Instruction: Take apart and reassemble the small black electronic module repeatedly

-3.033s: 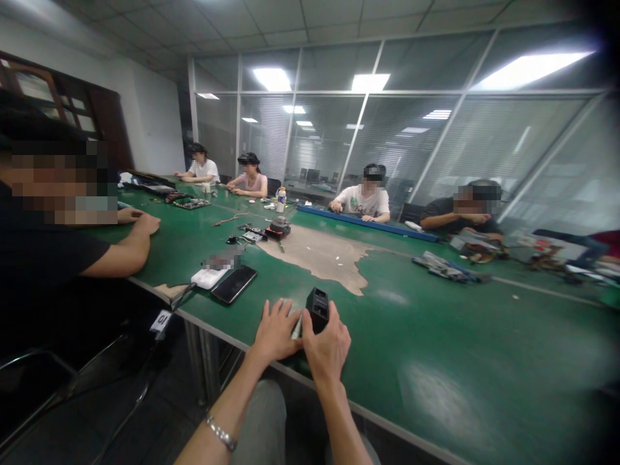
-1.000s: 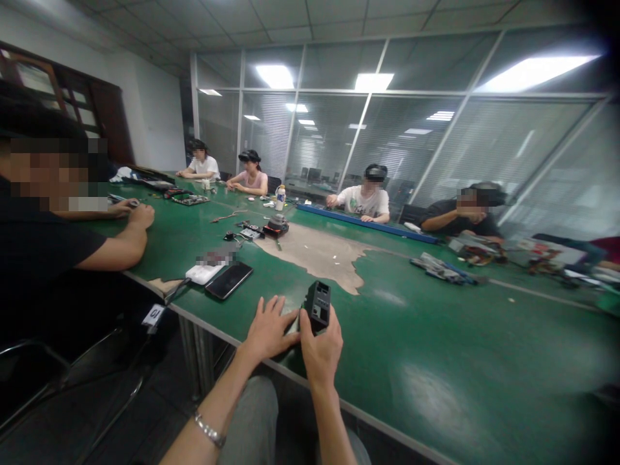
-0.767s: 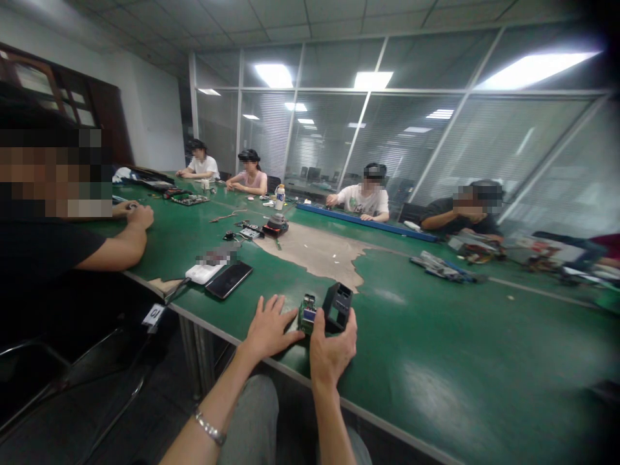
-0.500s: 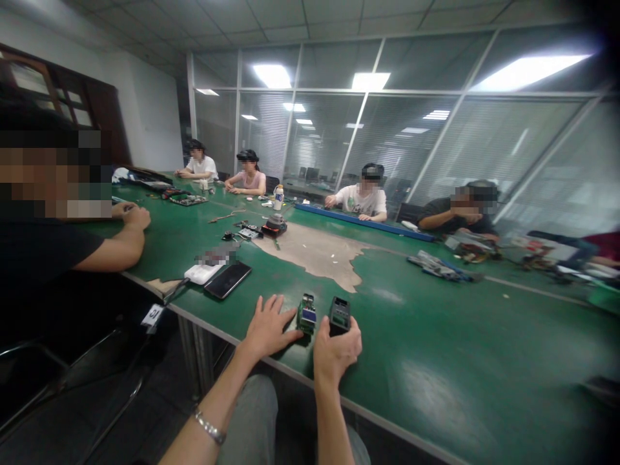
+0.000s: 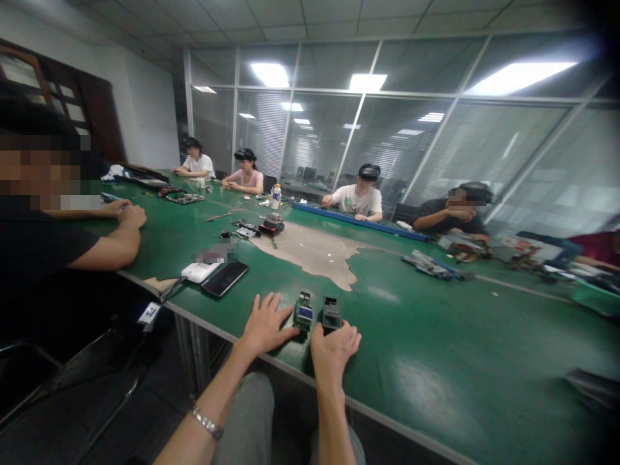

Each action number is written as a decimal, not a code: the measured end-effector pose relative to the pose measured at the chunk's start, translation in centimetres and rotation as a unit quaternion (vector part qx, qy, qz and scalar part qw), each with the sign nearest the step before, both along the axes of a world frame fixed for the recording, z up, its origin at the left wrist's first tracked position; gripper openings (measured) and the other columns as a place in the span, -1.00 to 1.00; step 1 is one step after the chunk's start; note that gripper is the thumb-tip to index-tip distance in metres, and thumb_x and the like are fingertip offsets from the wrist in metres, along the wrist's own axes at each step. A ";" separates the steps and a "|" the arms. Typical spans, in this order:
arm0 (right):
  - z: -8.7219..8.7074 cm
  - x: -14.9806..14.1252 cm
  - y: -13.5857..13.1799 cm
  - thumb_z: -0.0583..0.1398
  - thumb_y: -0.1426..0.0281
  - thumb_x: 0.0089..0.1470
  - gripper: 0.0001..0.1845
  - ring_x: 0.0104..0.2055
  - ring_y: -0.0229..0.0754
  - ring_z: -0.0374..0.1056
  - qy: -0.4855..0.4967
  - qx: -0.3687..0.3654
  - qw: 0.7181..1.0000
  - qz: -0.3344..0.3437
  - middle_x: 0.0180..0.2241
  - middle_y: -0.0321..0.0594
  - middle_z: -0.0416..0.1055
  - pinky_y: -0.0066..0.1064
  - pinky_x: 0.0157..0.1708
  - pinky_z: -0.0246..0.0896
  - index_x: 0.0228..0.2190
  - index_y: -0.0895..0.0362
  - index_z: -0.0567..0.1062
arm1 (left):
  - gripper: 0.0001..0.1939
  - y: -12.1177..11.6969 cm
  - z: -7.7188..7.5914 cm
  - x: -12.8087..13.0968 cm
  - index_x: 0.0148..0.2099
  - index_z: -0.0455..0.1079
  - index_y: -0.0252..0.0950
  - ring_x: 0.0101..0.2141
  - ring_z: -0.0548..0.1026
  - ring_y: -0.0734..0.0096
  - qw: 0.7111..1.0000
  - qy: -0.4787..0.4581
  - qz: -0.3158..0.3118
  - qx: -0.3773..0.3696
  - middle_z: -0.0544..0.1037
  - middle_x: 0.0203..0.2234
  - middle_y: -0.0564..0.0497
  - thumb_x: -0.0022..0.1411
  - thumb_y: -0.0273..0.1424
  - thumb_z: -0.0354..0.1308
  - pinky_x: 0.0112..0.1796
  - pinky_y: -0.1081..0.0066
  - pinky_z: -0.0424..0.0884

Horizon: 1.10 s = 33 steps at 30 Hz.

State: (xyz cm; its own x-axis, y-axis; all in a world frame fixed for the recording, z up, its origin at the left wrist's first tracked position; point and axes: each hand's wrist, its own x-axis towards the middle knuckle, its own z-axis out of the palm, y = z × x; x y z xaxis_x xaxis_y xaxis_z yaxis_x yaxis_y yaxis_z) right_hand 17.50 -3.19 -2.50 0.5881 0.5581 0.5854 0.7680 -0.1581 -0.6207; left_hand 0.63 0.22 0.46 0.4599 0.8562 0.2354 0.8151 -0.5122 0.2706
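My left hand (image 5: pixel 264 323) lies flat on the green table (image 5: pixel 436 336), fingers spread, its fingertips against a small green circuit module (image 5: pixel 304 311) that stands upright. My right hand (image 5: pixel 334 345) is curled around the base of a black plastic housing (image 5: pixel 332 312), which stands on the table just right of the module. The two parts stand side by side near the table's front edge.
A black phone (image 5: pixel 225 278) and a white box (image 5: pixel 197 272) lie to the left. A person in black sits close at the left, arms on the table. Several others sit along the far side with tools, a bottle (image 5: pixel 275 196) and a blue bar (image 5: pixel 358 221).
My right hand lifted the black housing off the green module, carried it right, and set it down beside the module. My left hand stayed flat by the module.
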 end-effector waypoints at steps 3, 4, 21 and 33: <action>-0.1 -0.1 0.1 0.06 0.21 -0.02 -0.21 0.26 0.35 0.04 0.008 -0.003 1.000 0.000 0.05 0.47 0.25 0.13 0.24 -0.15 0.09 0.59 0.23 | -0.33 0.0 0.0 0.0 0.30 0.24 0.03 0.33 0.01 -0.08 1.000 -0.001 -0.001 0.000 0.14 0.35 -0.08 0.26 0.19 -0.03 0.24 -0.20 -0.17; -0.2 -0.1 0.1 0.07 0.20 -0.02 -0.18 0.27 0.35 0.02 0.013 0.001 1.000 0.002 0.07 0.46 0.24 0.14 0.24 -0.15 0.11 0.59 0.21 | -0.33 0.1 -0.1 -0.1 0.30 0.24 0.03 0.33 0.01 -0.08 1.000 -0.002 -0.001 0.000 0.14 0.35 -0.08 0.26 0.19 -0.03 0.24 -0.21 -0.17; 2.2 1.3 -2.8 0.17 -0.01 0.04 -0.30 0.04 0.14 0.31 0.014 -0.137 0.990 0.021 -0.10 0.10 0.48 -0.22 -0.05 0.20 0.04 0.25 0.40 | -0.32 0.3 0.0 0.0 0.31 0.21 0.08 0.33 0.01 -0.11 1.000 -0.004 -0.006 -0.008 0.12 0.35 -0.08 0.26 0.23 -0.08 0.23 -0.22 -0.17; 5.4 -0.8 -2.1 0.13 -0.04 0.06 -0.38 -0.05 0.05 0.41 0.044 -0.058 0.994 0.083 -0.12 0.00 0.53 -0.27 -0.11 0.20 -0.03 0.15 0.47 | -0.39 0.2 -0.3 -0.2 0.28 0.25 0.12 0.32 0.03 -0.10 1.000 -0.010 -0.005 0.015 0.16 0.33 -0.11 0.27 0.18 -0.03 0.22 -0.24 -0.13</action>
State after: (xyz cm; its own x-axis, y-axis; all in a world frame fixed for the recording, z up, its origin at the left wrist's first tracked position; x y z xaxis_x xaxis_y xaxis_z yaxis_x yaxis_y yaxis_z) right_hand 16.73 -5.30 2.89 0.5279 0.7126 0.4622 0.7331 -0.1075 -0.6716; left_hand 0.41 0.39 0.11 0.4631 0.8441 0.2704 0.8044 -0.5283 0.2717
